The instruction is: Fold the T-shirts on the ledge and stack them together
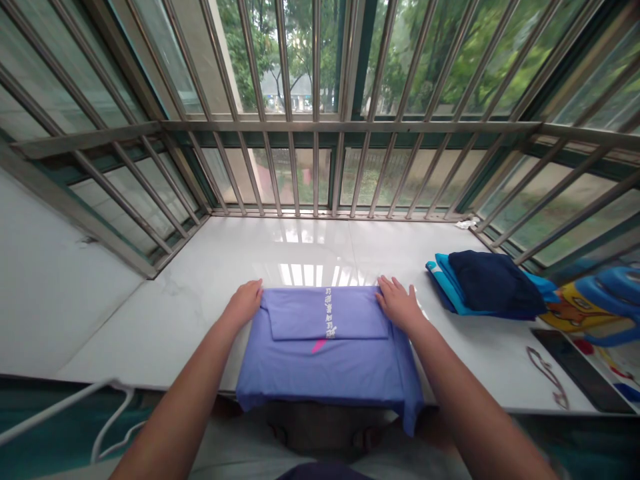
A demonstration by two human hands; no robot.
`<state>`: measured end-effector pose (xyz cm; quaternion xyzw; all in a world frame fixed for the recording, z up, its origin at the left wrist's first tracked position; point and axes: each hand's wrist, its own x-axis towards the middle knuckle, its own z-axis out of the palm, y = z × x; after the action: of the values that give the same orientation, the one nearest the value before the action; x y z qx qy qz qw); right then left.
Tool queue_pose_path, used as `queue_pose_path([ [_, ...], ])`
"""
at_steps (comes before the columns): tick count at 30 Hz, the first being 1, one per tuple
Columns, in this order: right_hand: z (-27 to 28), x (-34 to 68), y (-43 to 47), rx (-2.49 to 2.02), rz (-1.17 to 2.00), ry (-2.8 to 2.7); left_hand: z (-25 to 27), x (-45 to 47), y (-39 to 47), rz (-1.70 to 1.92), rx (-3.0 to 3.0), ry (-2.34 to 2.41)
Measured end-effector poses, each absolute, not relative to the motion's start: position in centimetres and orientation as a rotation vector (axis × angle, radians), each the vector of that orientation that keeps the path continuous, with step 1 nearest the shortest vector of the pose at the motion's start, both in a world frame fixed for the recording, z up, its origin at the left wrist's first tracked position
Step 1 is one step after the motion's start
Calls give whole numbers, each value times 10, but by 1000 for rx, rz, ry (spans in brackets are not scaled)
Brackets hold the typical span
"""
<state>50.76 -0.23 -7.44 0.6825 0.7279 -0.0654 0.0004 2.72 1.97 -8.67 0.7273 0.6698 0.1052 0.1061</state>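
A purple shirt point(300, 370) lies partly folded on the white windowsill, its lower part hanging over the front edge. Its far part is turned over toward me as a flat panel with white printed characters, and a pink mark shows just below that panel. My left hand point(245, 304) is closed at the far left corner of the fold, fingertips at the cloth's edge; the thumb is mostly hidden. Over the far right corner lies my right hand point(401, 305), fingers spread and touching the cloth.
Folded dark and bright blue clothes point(493, 283) are stacked on the right. Beyond them are a blue-and-yellow container point(600, 300), a dark tablet-like slab point(580, 370) and glasses point(547, 377). Metal bars point(316, 167) enclose the sill point(185, 300). White hangers point(113, 407) show lower left.
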Motion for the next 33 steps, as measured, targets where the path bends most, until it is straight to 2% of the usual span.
queue_pose_path([
  [6, -50, 542, 26, 1941, -402, 2390, -68, 21, 54, 225, 2232, 1636],
  [10, -44, 540, 35, 1887, -488, 2364, -63, 29, 70, 103, 2221, 1592],
  [14, -34, 533, 48, 1921, -414, 2378, -54, 35, 88, 104, 2232, 1649],
  [19, -20, 524, 40, 2180, -191, 2324, -43, 42, 89, 248, 2229, 1867],
  [23, -38, 510, -27, 2291, -50, 2379, -62, 56, 33, 469, 2304, 1901],
  [25, -61, 509, -73, 2163, -76, 2564, -84, 60, -13, 553, 2396, 1791],
  [28, -97, 528, -135, 2000, -155, 2640, -120, 54, -78, 445, 2458, 1697],
  [33, -113, 583, -192, 2353, 141, 2413, -139, 15, -132, 406, 2400, 1896],
])
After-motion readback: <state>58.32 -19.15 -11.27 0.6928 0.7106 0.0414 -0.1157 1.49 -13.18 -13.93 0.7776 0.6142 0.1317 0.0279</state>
